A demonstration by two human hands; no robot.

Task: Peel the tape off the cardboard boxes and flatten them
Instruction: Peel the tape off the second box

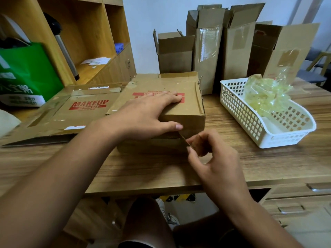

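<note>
We see a cardboard box (190, 104) in the middle of the wooden desk (161, 170); the left hand (143, 113) lies flat on its top with fingers spread and the thumb on the front side; just below, the right hand (213, 158) pinches a thin strip of tape (183, 139) coming off the front; a flat box (86, 111) lies to the left; a white basket (232, 106) holding crumpled tape (265, 97) sits to the right.

soft even indoor light, wide-angle edge bowing, slight overall blur
</note>
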